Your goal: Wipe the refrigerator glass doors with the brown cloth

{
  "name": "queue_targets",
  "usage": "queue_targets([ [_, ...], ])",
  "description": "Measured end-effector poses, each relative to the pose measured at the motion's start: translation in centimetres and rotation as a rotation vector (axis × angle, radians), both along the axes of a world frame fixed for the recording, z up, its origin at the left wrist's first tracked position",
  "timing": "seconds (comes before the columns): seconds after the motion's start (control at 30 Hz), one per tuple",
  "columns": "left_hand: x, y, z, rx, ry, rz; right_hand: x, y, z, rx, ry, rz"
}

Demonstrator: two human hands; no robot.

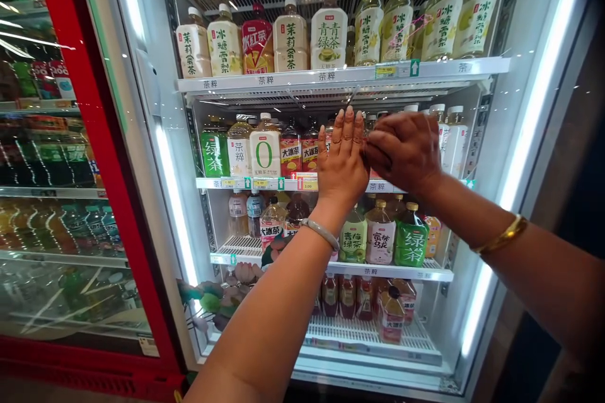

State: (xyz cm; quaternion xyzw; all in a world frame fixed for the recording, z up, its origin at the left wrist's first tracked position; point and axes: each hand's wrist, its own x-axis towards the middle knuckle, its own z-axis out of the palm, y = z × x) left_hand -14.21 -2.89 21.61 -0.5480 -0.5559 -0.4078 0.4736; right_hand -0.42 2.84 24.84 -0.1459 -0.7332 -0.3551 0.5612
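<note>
My left hand (343, 160) is raised flat in front of the middle shelves of a lit drinks fridge, its fingers stretched upward. It seems to rest on the clear glass front (302, 97), which carries faint reflections. Just to its right, my right hand (406, 148) is curled closed, slightly blurred; whatever lies inside its fingers is hidden. The two hands meet or nearly meet at the left thumb side. Behind them stand bottled teas, among them a white bottle marked 0 (265, 148) and green tea bottles (411, 236). A bangle (321, 233) circles my left wrist, a gold bracelet (501, 234) my right forearm.
White wire shelves with price strips (345, 77) hold several rows of bottles. At the left stands a second fridge with a red frame (101, 157). Bright light tubes (524, 157) run down the fridge sides. Flower shapes (236, 293) show at the lower left.
</note>
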Motion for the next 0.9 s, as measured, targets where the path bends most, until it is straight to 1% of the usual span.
queue_targets([
  [0.07, 0.1, -0.1, 0.0, 0.003, -0.008, 0.002, -0.6, -0.3, 2.8, -0.045, 0.033, -0.042],
  [0.1, 0.1, -0.2, 0.1, -0.003, -0.01, -0.005, -0.9, -0.5, 3.9, -0.066, 0.066, -0.052],
  [0.13, 0.2, -0.2, 0.1, -0.01, -0.012, -0.012, -1.2, -0.6, 4.6, -0.081, 0.101, -0.054],
  [0.17, 0.2, -0.3, 0.1, -0.017, -0.012, -0.015, -1.4, -0.7, 4.8, -0.084, 0.128, -0.047],
  [0.2, 0.2, -0.4, 0.1, -0.023, -0.009, -0.013, -1.6, -0.8, 4.4, -0.08, 0.14, -0.035],
  [0.23, 0.2, -0.4, 0.1, -0.024, -0.004, -0.005, -1.6, -0.8, 3.7, -0.069, 0.138, -0.019],
  [0.37, -0.1, -0.3, -0.2, -0.02, 0.031, 0.042, -0.8, -0.5, -1.2, 0.011, 0.107, 0.047],
  [0.4, -0.2, -0.4, -0.2, -0.021, 0.041, 0.048, -0.5, -0.4, -2.2, 0.038, 0.11, 0.057],
  [0.43, -0.3, -0.5, -0.2, -0.026, 0.053, 0.05, -0.2, -0.3, -2.8, 0.068, 0.111, 0.06],
  [0.47, -0.5, -0.6, -0.1, -0.035, 0.069, 0.05, 0.0, -0.3, -3.1, 0.102, 0.098, 0.055],
  [0.5, -0.8, -0.9, 0.1, -0.047, 0.086, 0.046, 0.1, -0.3, -2.8, 0.136, 0.068, 0.041],
  [0.53, -1.3, -1.3, 0.3, -0.056, 0.095, 0.045, 0.1, -0.4, -2.2, 0.162, 0.021, 0.02],
  [0.57, -1.8, -1.8, 0.7, -0.058, 0.091, 0.05, -0.1, -0.5, -1.1, 0.175, -0.03, -0.006],
  [0.63, -3.2, -2.9, 1.5, -0.035, 0.038, 0.073, -1.0, -1.0, 2.1, 0.155, -0.088, -0.056],
  [0.67, -4.0, -3.5, 1.9, -0.015, -0.003, 0.089, -1.6, -1.3, 4.0, 0.124, -0.076, -0.074],
  [0.73, -5.8, -4.6, 2.3, 0.011, -0.059, 0.122, -3.2, -2.0, 7.1, 0.055, 0.02, -0.089],
  [0.77, -6.5, -5.1, 2.4, 0.012, -0.066, 0.135, -4.0, -2.3, 8.1, 0.023, 0.073, -0.085],
  [0.8, -7.2, -5.5, 2.2, 0.007, -0.063, 0.147, -4.8, -2.7, 8.5, -0.001, 0.119, -0.075],
  [0.83, -7.8, -5.8, 1.9, -0.002, -0.053, 0.157, -5.4, -3.1, 8.2, -0.013, 0.146, -0.066],
  [0.87, -8.2, -6.1, 1.6, -0.009, -0.041, 0.163, -6.0, -3.4, 7.2, -0.008, 0.155, -0.058],
  [0.9, -8.6, -6.2, 1.2, -0.013, -0.033, 0.165, -6.3, -3.7, 5.7, 0.015, 0.141, -0.053],
])
